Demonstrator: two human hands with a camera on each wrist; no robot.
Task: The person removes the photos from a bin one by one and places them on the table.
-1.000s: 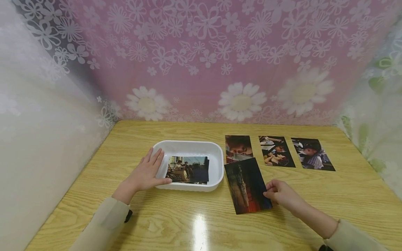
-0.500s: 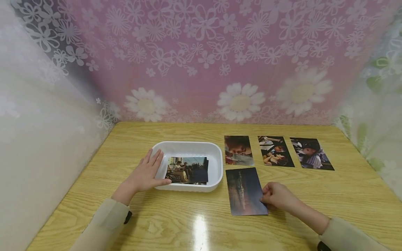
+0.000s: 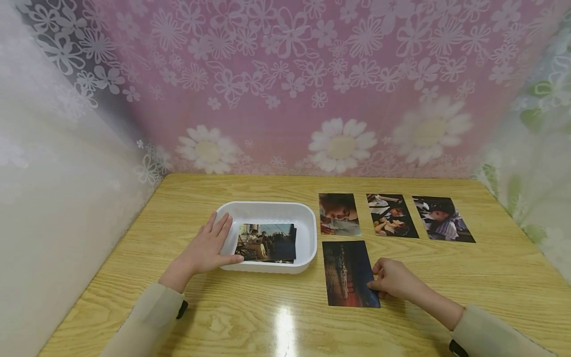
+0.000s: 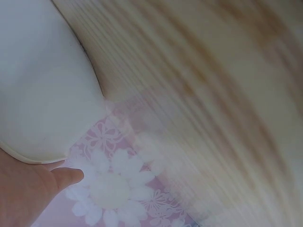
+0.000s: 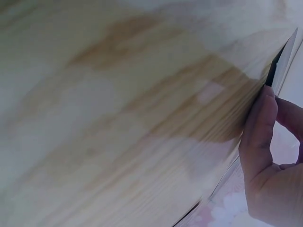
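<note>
My right hand (image 3: 394,280) pinches the right edge of a dark photo print (image 3: 345,272) that shows a ship with red at its lower end. In the right wrist view the thumb and fingers (image 5: 258,135) meet at the print's edge, close over the wood. My left hand (image 3: 205,248) rests on the left end of a white plastic tray (image 3: 267,205), fingers spread over the rim and thumb along the front. Inside the tray lies a small stack of photo prints (image 3: 267,242), the top one showing seated people on a deck. The left wrist view shows the tray's side (image 4: 47,80).
Three more photo prints lie in a row at the back right: a reclining face (image 3: 339,214), a couple (image 3: 392,215) and a person in a cap (image 3: 443,218). The wooden table (image 3: 223,317) meets a flowered pink backdrop (image 3: 285,99) behind.
The right hand has brought the ship print down and straightened it, off the face print it overlapped, to just in front of it. The left hand has stayed on the tray.
</note>
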